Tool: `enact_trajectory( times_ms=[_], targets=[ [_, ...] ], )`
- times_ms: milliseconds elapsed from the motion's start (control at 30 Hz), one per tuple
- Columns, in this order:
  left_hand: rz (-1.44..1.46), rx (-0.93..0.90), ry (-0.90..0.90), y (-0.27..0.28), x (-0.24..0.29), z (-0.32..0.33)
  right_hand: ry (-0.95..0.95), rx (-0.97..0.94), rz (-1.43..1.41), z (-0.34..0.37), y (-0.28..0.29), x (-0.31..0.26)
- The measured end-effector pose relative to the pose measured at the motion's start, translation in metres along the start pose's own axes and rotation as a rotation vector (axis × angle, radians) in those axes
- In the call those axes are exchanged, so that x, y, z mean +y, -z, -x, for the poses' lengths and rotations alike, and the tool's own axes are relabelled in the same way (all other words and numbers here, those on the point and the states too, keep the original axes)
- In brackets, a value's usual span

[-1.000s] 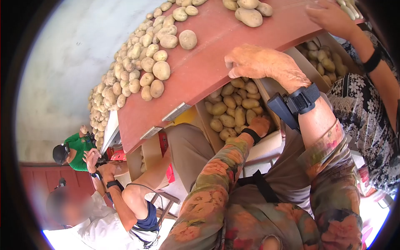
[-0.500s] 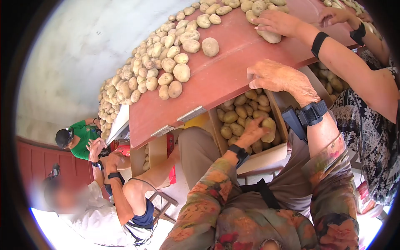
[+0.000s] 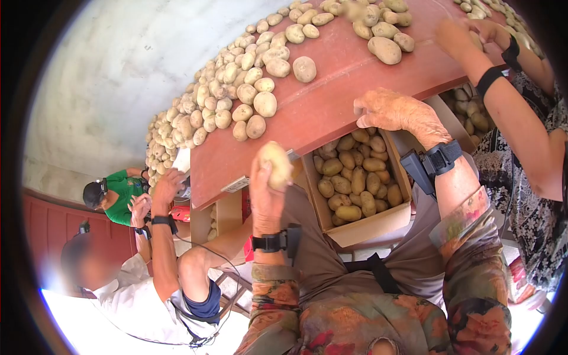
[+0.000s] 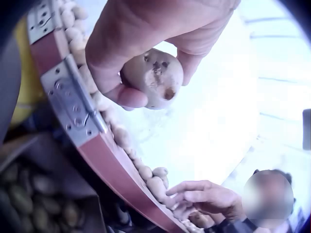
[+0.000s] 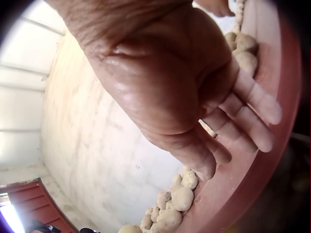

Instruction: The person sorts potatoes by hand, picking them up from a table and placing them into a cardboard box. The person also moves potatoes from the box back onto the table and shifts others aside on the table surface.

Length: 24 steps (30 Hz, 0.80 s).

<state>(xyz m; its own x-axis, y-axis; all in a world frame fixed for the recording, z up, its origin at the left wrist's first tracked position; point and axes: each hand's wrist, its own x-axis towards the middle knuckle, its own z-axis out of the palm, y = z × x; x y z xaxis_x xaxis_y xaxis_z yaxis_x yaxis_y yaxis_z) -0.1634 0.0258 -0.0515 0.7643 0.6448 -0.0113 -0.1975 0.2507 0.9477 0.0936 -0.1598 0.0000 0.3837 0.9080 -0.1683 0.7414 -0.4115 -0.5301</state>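
Observation:
My left hand (image 3: 266, 198) is raised left of the cardboard box and grips one potato (image 3: 275, 165). In the left wrist view fingers and thumb wrap that potato (image 4: 158, 80), which shows dark spots and a brown hollow on its end. My right hand (image 3: 399, 112) hovers at the red table's edge (image 3: 331, 127) above the box, its fingers loosely bent. Seen from the right wrist, the right hand (image 5: 165, 82) holds nothing. Below it the box (image 3: 378, 223) is filled with potatoes (image 3: 358, 177).
Potatoes (image 3: 236, 89) lie heaped along the wall side of the table, with a smaller group (image 3: 384, 35) farther right. Another person's arms (image 3: 515, 112) reach over the table at right, beside a second box (image 3: 467, 109). Two people sit at left.
My left hand has come up out of the box and moved left, now with a potato in its grip. The right hand has barely moved. The neighbour's hands have drawn back from the potato group.

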Motion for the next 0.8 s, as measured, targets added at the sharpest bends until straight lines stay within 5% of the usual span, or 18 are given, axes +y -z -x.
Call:
enact_trajectory(
  times_ms=[100,167,300,433,500,700,800],
  targets=[
    [-0.182,0.138,-0.113,0.011,0.023,-0.013,0.011,0.035,0.022,0.003,-0.001,0.001],
    [-0.711,0.353,-0.297,0.022,0.025,-0.027,0.065,0.068,0.026,0.002,-0.003,0.006],
    [-0.983,0.441,-0.354,0.045,0.017,-0.055,0.048,0.092,0.004,0.009,-0.003,0.003],
    [-1.047,0.335,-0.342,0.058,0.004,-0.074,0.074,0.074,0.032,0.004,-0.003,0.007],
    [-1.232,0.450,-0.401,0.061,-0.004,-0.081,0.065,0.060,0.022,0.001,-0.006,0.010],
    [-0.990,0.340,-0.284,0.080,-0.005,-0.092,0.044,0.065,0.022,0.002,-0.004,0.002],
    [-1.155,0.412,-0.354,0.081,-0.008,-0.094,0.016,0.025,0.014,-0.001,-0.004,0.002]
  ],
)
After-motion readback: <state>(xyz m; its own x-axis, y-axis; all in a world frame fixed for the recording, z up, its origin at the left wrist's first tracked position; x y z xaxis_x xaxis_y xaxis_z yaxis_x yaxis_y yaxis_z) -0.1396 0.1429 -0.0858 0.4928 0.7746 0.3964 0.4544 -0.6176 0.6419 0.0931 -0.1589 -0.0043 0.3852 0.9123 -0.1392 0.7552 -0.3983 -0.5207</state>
